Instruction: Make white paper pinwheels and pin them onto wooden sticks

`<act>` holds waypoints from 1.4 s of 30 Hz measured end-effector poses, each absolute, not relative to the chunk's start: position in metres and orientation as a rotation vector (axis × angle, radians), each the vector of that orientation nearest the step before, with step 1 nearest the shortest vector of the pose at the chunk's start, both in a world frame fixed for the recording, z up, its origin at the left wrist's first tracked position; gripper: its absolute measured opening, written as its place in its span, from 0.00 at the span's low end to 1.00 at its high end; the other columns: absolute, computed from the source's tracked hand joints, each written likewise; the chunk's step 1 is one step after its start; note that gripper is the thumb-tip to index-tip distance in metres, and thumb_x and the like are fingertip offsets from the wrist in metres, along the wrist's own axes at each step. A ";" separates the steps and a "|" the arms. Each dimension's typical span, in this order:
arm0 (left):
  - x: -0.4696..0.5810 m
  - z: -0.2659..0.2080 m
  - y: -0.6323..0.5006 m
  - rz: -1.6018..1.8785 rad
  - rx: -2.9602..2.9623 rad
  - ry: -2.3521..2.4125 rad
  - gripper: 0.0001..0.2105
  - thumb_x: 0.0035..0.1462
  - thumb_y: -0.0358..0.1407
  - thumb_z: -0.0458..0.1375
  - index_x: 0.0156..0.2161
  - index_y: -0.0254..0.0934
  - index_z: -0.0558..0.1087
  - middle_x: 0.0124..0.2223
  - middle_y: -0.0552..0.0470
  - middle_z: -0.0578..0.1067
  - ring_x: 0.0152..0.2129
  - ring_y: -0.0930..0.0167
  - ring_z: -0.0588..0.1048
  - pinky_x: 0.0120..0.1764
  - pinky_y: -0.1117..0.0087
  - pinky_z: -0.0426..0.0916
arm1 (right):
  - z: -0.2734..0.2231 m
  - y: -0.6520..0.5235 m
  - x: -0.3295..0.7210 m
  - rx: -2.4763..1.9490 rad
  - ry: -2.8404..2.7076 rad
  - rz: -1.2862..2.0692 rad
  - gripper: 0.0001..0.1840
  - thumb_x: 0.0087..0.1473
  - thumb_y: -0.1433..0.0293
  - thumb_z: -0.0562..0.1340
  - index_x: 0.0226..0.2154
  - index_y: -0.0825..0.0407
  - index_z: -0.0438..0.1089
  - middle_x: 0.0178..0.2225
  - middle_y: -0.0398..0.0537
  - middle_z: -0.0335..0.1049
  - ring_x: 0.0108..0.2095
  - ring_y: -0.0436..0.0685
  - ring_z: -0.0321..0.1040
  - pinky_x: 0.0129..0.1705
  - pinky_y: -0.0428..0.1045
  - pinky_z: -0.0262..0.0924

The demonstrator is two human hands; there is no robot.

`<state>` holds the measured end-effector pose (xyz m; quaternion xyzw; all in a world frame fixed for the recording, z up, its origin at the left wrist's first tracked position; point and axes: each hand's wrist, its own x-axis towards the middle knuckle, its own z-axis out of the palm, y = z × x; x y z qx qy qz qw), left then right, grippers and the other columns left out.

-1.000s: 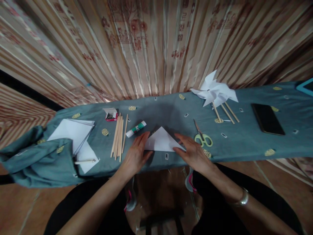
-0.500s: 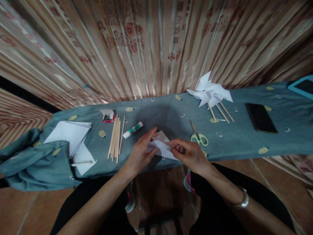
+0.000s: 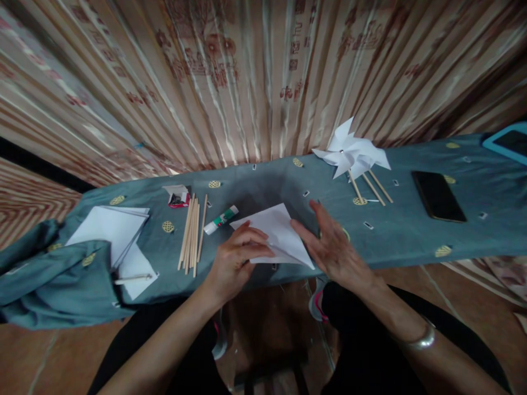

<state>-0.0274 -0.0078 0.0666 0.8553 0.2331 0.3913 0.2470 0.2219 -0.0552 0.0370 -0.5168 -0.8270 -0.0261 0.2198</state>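
A sheet of white paper [image 3: 280, 227] lies near the front edge of the cloth, mostly opened out, its near edge lifted in a fold. My left hand [image 3: 236, 258] grips the paper's near left side between thumb and fingers. On the right, my right hand [image 3: 340, 249] is open with the fingers apart, its thumb close to the paper's right edge; whether it touches I cannot tell. Scissors are mostly hidden behind this hand, with a bit of pale green handle [image 3: 346, 235] showing. A glue stick [image 3: 221, 219] lies just beyond my left hand.
Wooden sticks [image 3: 190, 233] and a small box of dark pins [image 3: 178, 196] lie left. Farther left are stacked white papers [image 3: 102, 227] beside bunched cloth [image 3: 57, 280]. Paper pinwheels [image 3: 348, 151], a phone [image 3: 438, 196] and a blue-framed device [image 3: 508, 142] are right. A curtain [image 3: 259, 82] hangs behind.
The paper has gone from a folded, smaller shape to a wider sheet. My right hand has let go of it, spread its fingers and moved right, covering the scissors.
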 end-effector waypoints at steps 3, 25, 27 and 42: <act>-0.029 0.068 -0.009 1.050 2.335 0.647 0.11 0.58 0.22 0.57 0.34 0.40 0.78 0.36 0.52 0.77 0.42 0.70 0.77 0.59 0.52 0.63 | 0.037 -0.058 0.209 -1.358 -2.401 -0.174 0.32 0.59 0.80 0.55 0.63 0.42 0.56 0.70 0.56 0.39 0.70 0.69 0.37 0.60 0.65 0.55; -0.042 0.019 -0.022 0.463 2.902 0.808 0.13 0.65 0.29 0.50 0.50 0.36 0.74 0.52 0.46 0.78 0.54 0.62 0.72 0.63 0.44 0.53 | 0.024 -0.073 0.209 -1.144 -2.477 -0.097 0.15 0.59 0.80 0.55 0.45 0.60 0.72 0.49 0.60 0.75 0.51 0.63 0.69 0.51 0.58 0.64; -0.044 0.021 -0.023 0.521 2.824 0.792 0.13 0.65 0.29 0.49 0.49 0.36 0.74 0.49 0.46 0.79 0.50 0.64 0.74 0.60 0.46 0.58 | 0.023 -0.072 0.213 -1.171 -2.377 0.142 0.15 0.61 0.78 0.53 0.45 0.57 0.73 0.45 0.56 0.77 0.47 0.60 0.72 0.48 0.56 0.66; -0.049 0.018 -0.024 0.627 2.146 1.227 0.20 0.62 0.34 0.56 0.58 0.36 0.65 0.35 0.50 0.80 0.28 0.68 0.78 0.32 0.69 0.72 | 0.020 -0.035 0.190 -1.716 -1.608 0.719 0.10 0.56 0.61 0.61 0.31 0.48 0.75 0.30 0.44 0.78 0.33 0.58 0.75 0.35 0.50 0.64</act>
